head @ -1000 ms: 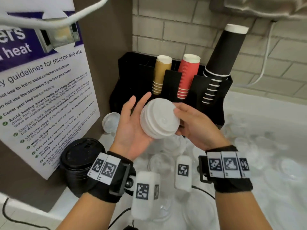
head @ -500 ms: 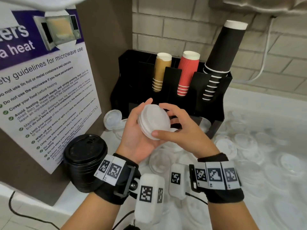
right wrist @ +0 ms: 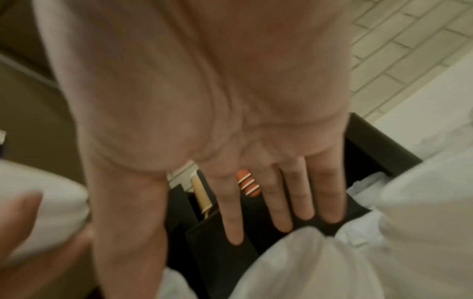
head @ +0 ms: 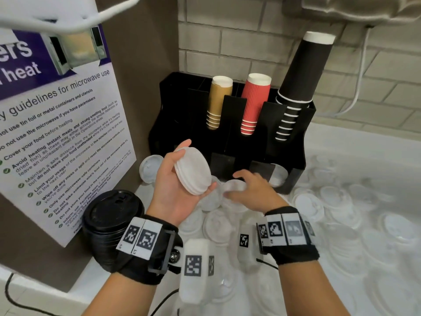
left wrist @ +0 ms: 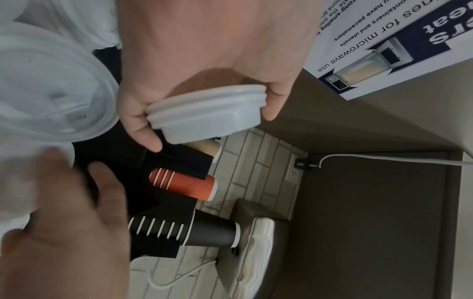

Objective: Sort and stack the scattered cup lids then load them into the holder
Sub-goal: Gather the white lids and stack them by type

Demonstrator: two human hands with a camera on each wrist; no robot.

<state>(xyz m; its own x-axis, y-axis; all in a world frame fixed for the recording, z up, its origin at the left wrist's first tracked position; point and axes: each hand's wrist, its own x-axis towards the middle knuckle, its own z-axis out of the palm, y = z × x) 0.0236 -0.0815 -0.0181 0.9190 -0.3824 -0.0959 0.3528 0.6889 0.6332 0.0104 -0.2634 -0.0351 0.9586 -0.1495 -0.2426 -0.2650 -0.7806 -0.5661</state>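
My left hand [head: 182,179] grips a short stack of white cup lids [head: 193,171] on edge, thumb and fingers round its rim; the left wrist view shows the same stack of white lids [left wrist: 207,113] held by that left hand [left wrist: 204,66]. My right hand [head: 248,190] hovers palm down, fingers straight, over the scattered white lids [head: 319,206] on the counter, holding nothing; its fingers [right wrist: 279,202] show spread in the right wrist view. The black holder [head: 227,131] stands behind both hands against the wall.
The holder carries stacks of gold cups [head: 218,101], red cups [head: 255,103] and black cups [head: 298,87]. A stack of black lids [head: 111,222] sits at the left by a microwave notice board [head: 57,124]. White lids cover the counter to the right.
My right hand has let go of the white lid stack and dropped toward the scattered lids. The left hand alone keeps the stack, now tilted more on edge.
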